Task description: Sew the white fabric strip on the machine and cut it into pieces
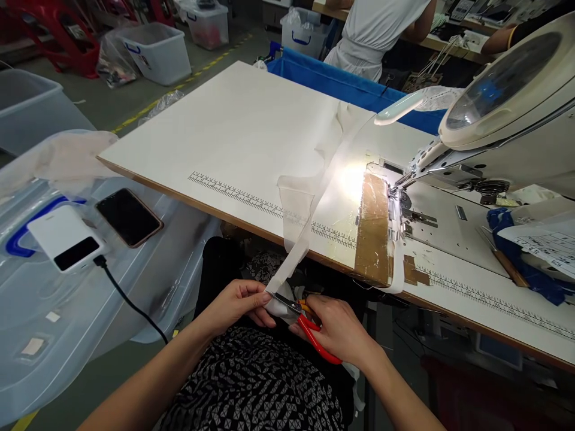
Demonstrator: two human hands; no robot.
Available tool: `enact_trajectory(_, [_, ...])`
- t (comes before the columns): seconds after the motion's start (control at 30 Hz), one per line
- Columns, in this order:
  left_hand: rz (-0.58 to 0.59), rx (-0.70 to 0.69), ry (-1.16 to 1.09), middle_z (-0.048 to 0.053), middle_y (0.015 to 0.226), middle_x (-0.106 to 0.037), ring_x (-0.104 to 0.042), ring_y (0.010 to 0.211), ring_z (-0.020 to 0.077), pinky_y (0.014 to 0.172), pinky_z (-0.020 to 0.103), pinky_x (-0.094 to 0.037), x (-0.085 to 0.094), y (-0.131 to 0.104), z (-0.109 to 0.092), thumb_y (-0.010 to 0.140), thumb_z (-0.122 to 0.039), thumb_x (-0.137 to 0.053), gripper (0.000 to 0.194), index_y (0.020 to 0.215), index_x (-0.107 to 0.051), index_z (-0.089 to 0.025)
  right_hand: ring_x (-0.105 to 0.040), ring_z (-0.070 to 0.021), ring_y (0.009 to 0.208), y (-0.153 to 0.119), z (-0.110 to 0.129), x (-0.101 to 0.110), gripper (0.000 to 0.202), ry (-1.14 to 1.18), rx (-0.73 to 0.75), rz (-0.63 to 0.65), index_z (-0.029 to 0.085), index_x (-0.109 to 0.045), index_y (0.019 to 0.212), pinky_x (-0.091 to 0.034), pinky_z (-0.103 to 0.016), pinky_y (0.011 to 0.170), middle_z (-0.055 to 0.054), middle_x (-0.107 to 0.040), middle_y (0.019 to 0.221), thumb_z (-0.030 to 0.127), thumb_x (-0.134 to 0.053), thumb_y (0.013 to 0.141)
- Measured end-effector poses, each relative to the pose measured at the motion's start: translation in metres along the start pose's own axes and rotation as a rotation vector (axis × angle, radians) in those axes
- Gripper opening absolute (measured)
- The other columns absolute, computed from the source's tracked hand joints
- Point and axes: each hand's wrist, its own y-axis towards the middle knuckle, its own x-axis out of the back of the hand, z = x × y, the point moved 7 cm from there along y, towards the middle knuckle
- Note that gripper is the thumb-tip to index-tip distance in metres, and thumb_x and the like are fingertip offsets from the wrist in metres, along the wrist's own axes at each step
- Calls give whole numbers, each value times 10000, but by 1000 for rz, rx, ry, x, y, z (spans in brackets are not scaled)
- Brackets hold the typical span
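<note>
My left hand (pixel 242 305) pinches a pale, thin strip of fabric (pixel 291 262) over my lap. From there the strip runs up over the table edge and lies across the white tabletop. My right hand (pixel 336 326) grips scissors with red handles (pixel 318 342); their blades point left and touch or lie close to the strip beside my left fingertips. Something small and orange-yellow (pixel 306 308) shows by the right fingers, partly hidden. White cloth (pixel 281 308) hangs behind the blades. At the right stands a sewing machine (pixel 507 143), its lamp lit over the needle area.
The white sewing table (pixel 215 131) has printed rulers along its front. To the left, a phone (pixel 129 216) and a white power bank (pixel 67 239) with a cable rest on a plastic bin lid. A blue fabric trough (pixel 332 75) lies behind, with a person (pixel 372 36) beyond.
</note>
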Motion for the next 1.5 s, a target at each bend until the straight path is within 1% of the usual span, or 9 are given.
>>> enact_trajectory(0.5, [-21, -10, 189, 110, 818, -743, -710, 750, 222, 687, 294, -541, 12, -2, -3, 794, -569, -648, 475, 965, -642, -126, -427, -130, 545, -9, -17, -10, 477, 131, -34, -42, 236, -314, 643, -262, -246, 513, 28, -479, 627, 603, -516, 873])
enact_trajectory(0.67, [-524, -498, 787, 96, 1074, -669, -599, 760, 176, 628, 281, -472, 27, -22, -62, 888, -430, -555, 350, 1138, -624, -194, -404, -131, 557, -36, -27, -22, 455, 288, -111, -77, 241, -282, 653, -274, -241, 516, 44, -410, 631, 536, -542, 882])
enact_trajectory(0.77, [-640, -866, 1038, 88, 1004, -665, -572, 927, 217, 805, 337, -467, -4, -29, -98, 937, -338, -488, 243, 1050, -640, -185, -371, -129, 566, -45, -24, -27, 441, 384, -123, -120, 243, -283, 663, -273, -242, 520, 47, -377, 640, 530, -528, 891])
enact_trajectory(0.83, [-654, -963, 1172, 87, 942, -669, -560, 940, 235, 833, 359, -450, -24, -23, -110, 934, -354, -511, 232, 986, -644, -171, -362, -129, 577, -49, -20, -26, 432, 435, -122, -155, 242, -292, 671, -279, -243, 530, 46, -376, 650, 527, -531, 891])
enact_trajectory(0.97, [-676, -888, 1201, 73, 848, -648, -559, 850, 222, 752, 332, -431, -35, -6, -109, 924, -399, -535, 262, 849, -629, -166, -367, -130, 589, -58, -22, -25, 417, 514, -128, -197, 237, -319, 678, -285, -244, 540, 40, -385, 665, 529, -519, 898])
enact_trajectory(1.2, [-381, -613, 589, 16, 805, -647, -608, 731, 162, 610, 235, -433, -37, 12, -80, 906, -411, -524, 229, 875, -588, -193, -360, -126, 554, -81, -43, -25, 454, 622, -192, -297, 232, -357, 656, -307, -240, 512, 48, -350, 625, 597, -491, 891])
enact_trajectory(1.3, [-407, -527, 463, 2, 702, -621, -590, 596, 154, 556, 235, -430, -8, 10, -63, 879, -470, -512, 276, 851, -569, -201, -367, -129, 541, -95, -51, -23, 459, 600, -244, -316, 232, -377, 657, -317, -246, 505, 44, -366, 611, 612, -467, 896])
enact_trajectory(1.43, [-746, -212, 638, 17, 623, -585, -573, 544, 195, 514, 258, -383, 83, -8, -14, 824, -403, -512, 195, 801, -526, -210, -373, -138, 550, -108, -60, -26, 451, 597, -306, -324, 231, -415, 667, -328, -255, 516, 36, -388, 614, 620, -471, 888])
enact_trajectory(1.5, [-865, -58, 808, 7, 557, -537, -552, 521, 213, 522, 273, -365, 110, -23, 6, 776, -338, -542, 131, 799, -531, -209, -370, -139, 558, -107, -61, -32, 445, 625, -317, -305, 230, -420, 664, -324, -255, 521, 38, -383, 615, 613, -506, 872])
